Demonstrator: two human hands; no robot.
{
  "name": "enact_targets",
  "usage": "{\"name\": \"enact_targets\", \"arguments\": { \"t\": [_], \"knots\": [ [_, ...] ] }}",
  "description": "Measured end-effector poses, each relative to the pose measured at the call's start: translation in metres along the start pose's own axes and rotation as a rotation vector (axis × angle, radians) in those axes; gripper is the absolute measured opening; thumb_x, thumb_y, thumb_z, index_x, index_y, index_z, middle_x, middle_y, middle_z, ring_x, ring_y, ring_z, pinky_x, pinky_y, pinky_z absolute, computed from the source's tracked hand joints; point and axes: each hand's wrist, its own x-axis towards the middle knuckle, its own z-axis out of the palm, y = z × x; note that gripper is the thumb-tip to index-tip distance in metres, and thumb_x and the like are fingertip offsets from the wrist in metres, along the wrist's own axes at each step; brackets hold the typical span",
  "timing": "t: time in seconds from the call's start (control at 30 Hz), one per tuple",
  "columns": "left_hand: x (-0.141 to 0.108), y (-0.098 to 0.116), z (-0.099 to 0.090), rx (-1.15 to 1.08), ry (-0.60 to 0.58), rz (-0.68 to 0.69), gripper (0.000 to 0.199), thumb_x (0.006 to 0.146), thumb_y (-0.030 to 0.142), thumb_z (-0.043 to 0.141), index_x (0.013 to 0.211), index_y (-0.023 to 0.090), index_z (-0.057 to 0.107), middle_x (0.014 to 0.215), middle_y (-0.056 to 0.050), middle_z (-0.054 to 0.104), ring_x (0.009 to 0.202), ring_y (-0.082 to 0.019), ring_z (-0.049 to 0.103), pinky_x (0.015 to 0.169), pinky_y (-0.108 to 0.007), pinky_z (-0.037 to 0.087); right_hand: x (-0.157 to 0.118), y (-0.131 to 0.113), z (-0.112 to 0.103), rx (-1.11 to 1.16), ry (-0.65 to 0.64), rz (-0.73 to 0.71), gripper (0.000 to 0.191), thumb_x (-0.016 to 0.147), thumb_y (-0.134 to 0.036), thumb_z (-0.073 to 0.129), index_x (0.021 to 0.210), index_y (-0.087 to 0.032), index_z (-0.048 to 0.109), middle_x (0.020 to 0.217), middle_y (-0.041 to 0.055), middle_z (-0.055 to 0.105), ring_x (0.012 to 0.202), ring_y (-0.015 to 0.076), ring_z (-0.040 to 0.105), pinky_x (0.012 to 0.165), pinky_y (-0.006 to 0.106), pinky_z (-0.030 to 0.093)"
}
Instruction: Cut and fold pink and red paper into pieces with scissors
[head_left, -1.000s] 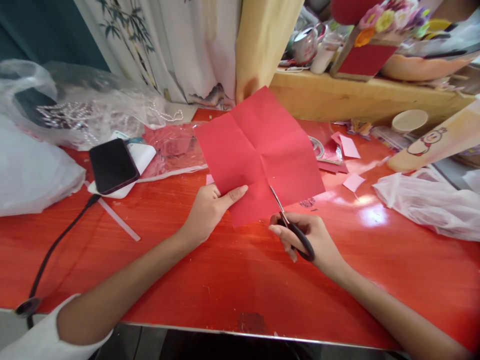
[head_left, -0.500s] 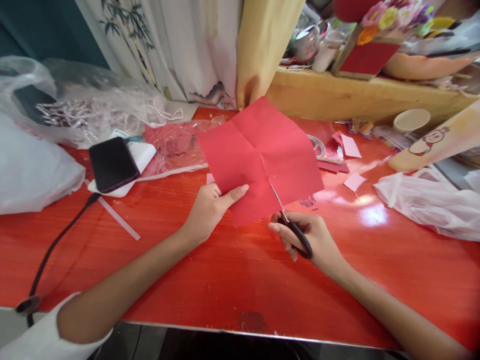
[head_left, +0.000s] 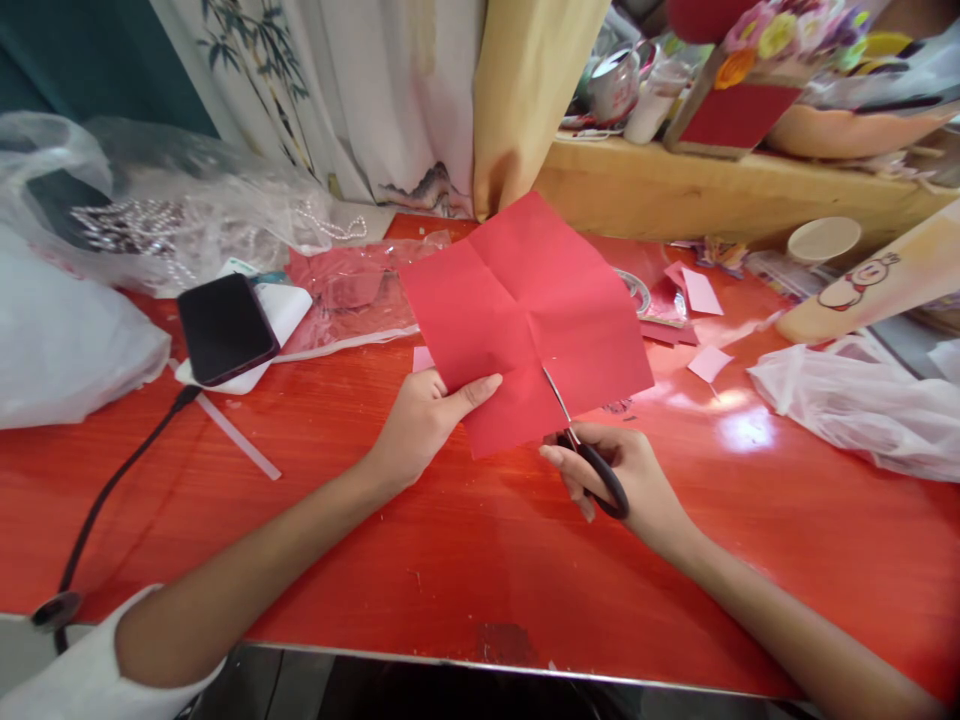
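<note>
Fingers (head_left: pixel 484 388) of the left hand (head_left: pixel 411 425) pinch the red paper (head_left: pixel 525 290) at its lower left side, thumb on the near face and the others mostly hidden behind it. In the right hand (head_left: pixel 634 475), the fingers are curled around the black handles of the scissors (head_left: pixel 606 485), and 1 slim blade lies over the sheet, pointing up from its lower edge; where the other blade runs cannot be made out. The sheet is held at the middle of the frame, raised off the desk (head_left: pixel 420 590), with creases meeting near its centre. It looks light and thin, likely to bend or tear before it resists, and its creases may make it flex. A flat pinch near an edge, away from the blade, seems the best hold; squeezing harder could wrinkle it. At the right of the frame lies a small pink paper piece (head_left: pixel 709 364), and at the left a black phone (head_left: pixel 227 328).
</note>
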Motion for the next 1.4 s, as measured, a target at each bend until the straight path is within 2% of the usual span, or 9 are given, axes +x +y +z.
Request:
{"name": "enact_targets", "arguments": {
  "t": [0.23,0.5,0.87,1.03,1.2,1.4],
  "knots": [
    [0.0007,-0.0003,0.0006,0.010,0.022,-0.007,0.020,0.071,0.034,0.065,0.078,0.015,0.066,0.086,-0.005,0.069,0.075,-0.017,0.063,0.064,-0.027,0.050,0.0006,0.0009,0.0004,0.010,0.005,-0.010,0.026,0.072,-0.036,0.066,0.059,-0.017,0.053,0.040,-0.0066,0.046,0.031,0.0062,0.042,0.035,0.020,0.034],
    [-0.0006,-0.0018,0.0009,0.026,-0.014,-0.017,0.019,0.073,0.033,0.064,0.081,0.016,0.067,0.087,-0.004,0.069,0.078,-0.017,0.063,0.072,-0.029,0.050,0.0004,0.0010,-0.0006,0.047,0.007,0.019,0.023,0.070,-0.033,0.068,0.062,-0.016,0.055,0.041,-0.0065,0.048,0.030,0.0065,0.044,0.034,0.019,0.034],
    [0.0002,-0.0026,0.0003,0.013,-0.030,-0.013,0.017,0.074,0.032,0.064,0.079,0.016,0.066,0.085,-0.004,0.069,0.078,-0.016,0.062,0.072,-0.029,0.050,0.0004,0.0020,0.0006,0.069,0.024,0.009,0.021,0.071,-0.030,0.068,0.061,-0.016,0.055,0.038,-0.0065,0.047,0.030,0.0059,0.042,0.035,0.018,0.034],
    [-0.0015,-0.0034,0.0000,0.062,-0.016,-0.045,0.020,0.072,0.034,0.064,0.072,0.014,0.065,0.077,-0.003,0.068,0.073,-0.016,0.061,0.070,-0.029,0.050,0.0010,0.0034,0.0011,0.093,0.025,0.004,0.023,0.070,-0.030,0.069,0.058,-0.016,0.053,0.039,-0.0064,0.047,0.030,0.0056,0.042,0.035,0.018,0.033],
    [-0.0026,-0.0033,0.0013,0.056,-0.031,-0.054,0.021,0.072,0.035,0.064,0.078,0.015,0.066,0.083,-0.004,0.068,0.075,-0.017,0.062,0.070,-0.029,0.050,0.0022,0.0031,0.0012,0.102,0.020,0.009,0.024,0.068,-0.029,0.070,0.057,-0.016,0.053,0.039,-0.0065,0.047,0.030,0.0054,0.042,0.033,0.017,0.032],
    [-0.0019,-0.0053,-0.0002,0.072,-0.025,-0.081,0.023,0.071,0.036,0.065,0.066,0.014,0.062,0.064,-0.001,0.063,0.066,-0.015,0.059,0.067,-0.029,0.049,0.0016,0.0018,0.0005,0.112,0.016,0.002,0.024,0.068,-0.029,0.071,0.057,-0.016,0.054,0.038,-0.0067,0.047,0.030,0.0048,0.042,0.033,0.016,0.032]
  ]
}}
